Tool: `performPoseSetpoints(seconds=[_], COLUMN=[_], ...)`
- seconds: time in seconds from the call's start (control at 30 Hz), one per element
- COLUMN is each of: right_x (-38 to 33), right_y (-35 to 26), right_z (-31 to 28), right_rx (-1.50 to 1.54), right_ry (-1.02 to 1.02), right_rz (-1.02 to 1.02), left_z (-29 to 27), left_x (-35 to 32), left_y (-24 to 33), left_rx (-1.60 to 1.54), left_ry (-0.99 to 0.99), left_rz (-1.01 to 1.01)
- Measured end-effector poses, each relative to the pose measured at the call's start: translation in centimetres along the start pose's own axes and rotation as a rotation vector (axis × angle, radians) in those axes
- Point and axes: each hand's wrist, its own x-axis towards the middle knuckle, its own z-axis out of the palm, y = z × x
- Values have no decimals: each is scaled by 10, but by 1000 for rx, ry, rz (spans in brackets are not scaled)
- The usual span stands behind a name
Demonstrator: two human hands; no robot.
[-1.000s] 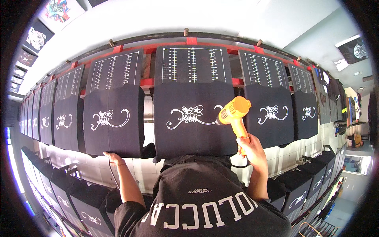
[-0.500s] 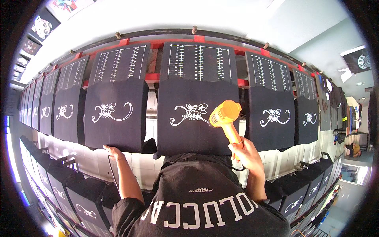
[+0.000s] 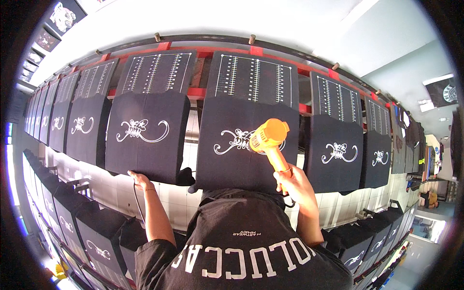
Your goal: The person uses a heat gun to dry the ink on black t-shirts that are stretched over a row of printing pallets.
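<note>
My right hand (image 3: 296, 186) is wrapped round the grip of an orange heat gun (image 3: 273, 133). Its nozzle points left, over the white print (image 3: 237, 140) on a black T-shirt (image 3: 227, 171) stretched across a board, and hides the print's middle. Whether nozzle and cloth touch, I cannot tell. Further left, my left hand (image 3: 140, 181) is at the lower edge of another printed black T-shirt (image 3: 145, 157). A thin dark cord (image 3: 137, 200) hangs from its closed fingers.
Boards with measuring marks (image 3: 253, 77) stand in a long row on a red frame (image 3: 205, 53), each wearing a printed black shirt. A second row of shirts (image 3: 99, 237) runs behind me on both sides. Pale tiled floor (image 3: 176, 205) shows between the rows.
The heat gun has moved left across the print, from its right end to its middle. The boards sit slightly further right in view. My left hand stays at the neighbouring shirt's lower edge.
</note>
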Motion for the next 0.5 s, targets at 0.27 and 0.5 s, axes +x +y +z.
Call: performPoseSetpoints(seconds=[0.27,0.5], right_x=[16,22], right_y=[3,-5], right_z=[7,15], right_rx=[12,-25], right_ry=[15,-63], right_rz=[-42,-35], left_z=[1,-5], left_x=[3,-7], left_y=[0,9], left_rx=[-29,167], left_ry=[13,22], left_rz=[13,17])
